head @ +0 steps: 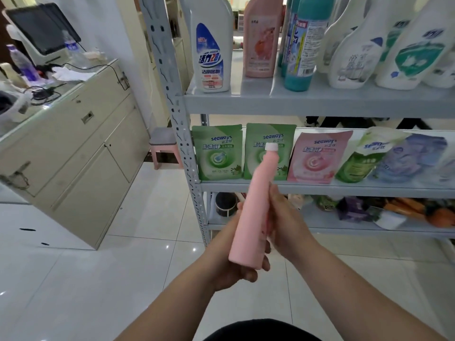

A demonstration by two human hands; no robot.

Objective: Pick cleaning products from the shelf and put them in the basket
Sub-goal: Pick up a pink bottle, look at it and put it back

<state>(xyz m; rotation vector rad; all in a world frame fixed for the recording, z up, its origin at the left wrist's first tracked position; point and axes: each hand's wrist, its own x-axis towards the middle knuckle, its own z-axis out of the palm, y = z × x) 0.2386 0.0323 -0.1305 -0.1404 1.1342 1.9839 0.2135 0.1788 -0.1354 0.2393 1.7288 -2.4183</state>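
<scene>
A pink bottle (256,200) with a white cap is held tilted in front of the grey metal shelf (320,100), cap pointing up and away from me. My left hand (236,262) grips its base from below and the left. My right hand (285,222) wraps the bottle's middle from the right side. On the top shelf stand a white bottle with a blue label (213,45), a second pink bottle (262,38), a teal bottle (304,45) and white spray bottles (369,52). No basket is in view.
The middle shelf holds green pouches (218,153), a pink pouch (317,158) and more refill bags. The bottom shelf (320,225) carries mixed items. A beige counter (73,148) with a screen stands at left, a pink stool (163,148) behind. Glossy white tiled floor lies around.
</scene>
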